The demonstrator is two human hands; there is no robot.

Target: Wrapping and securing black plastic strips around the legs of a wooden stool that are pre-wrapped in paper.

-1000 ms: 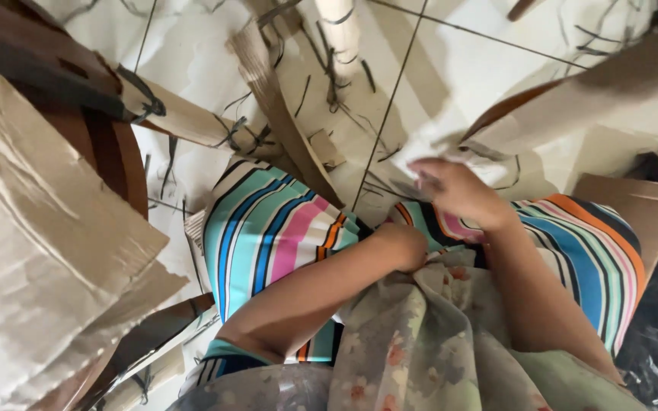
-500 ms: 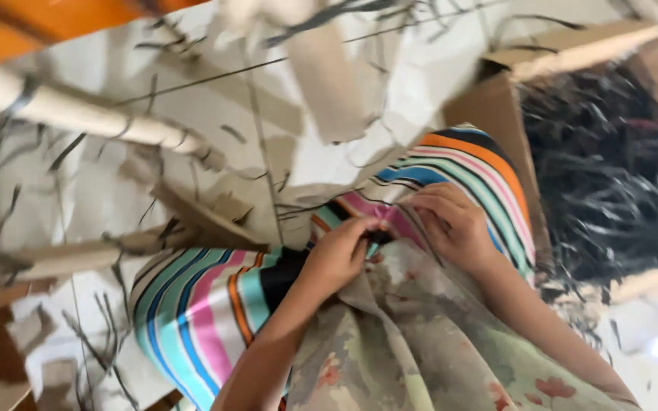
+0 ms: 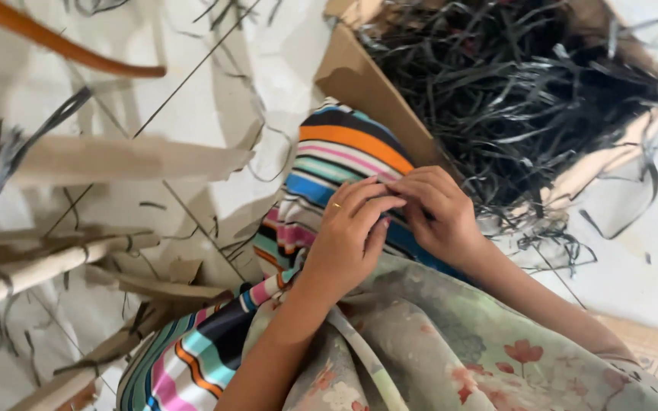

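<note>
My left hand [image 3: 348,240], with a ring on one finger, and my right hand [image 3: 437,213] meet fingertip to fingertip over my knee, which is covered by a bright striped cloth [image 3: 344,156]. The fingers of both hands are curled and bunched together. Anything pinched between them is hidden. A floral garment [image 3: 451,350] covers my lap below the hands. Just beyond my right hand a cardboard box [image 3: 359,80] lies open, filled with a tangle of thin black strips [image 3: 519,91].
Long cardboard tubes [image 3: 100,158] and torn cardboard pieces [image 3: 169,285] lie on the white tiled floor [image 3: 283,46] at the left. Loose black strips are scattered around. A curved orange bar [image 3: 55,49] crosses the top left corner. A patterned mat edge [image 3: 656,354] shows at the lower right.
The view has swung right, bringing the box of black strips fully in. My two hands, apart a second ago, have come together over the striped knee.
</note>
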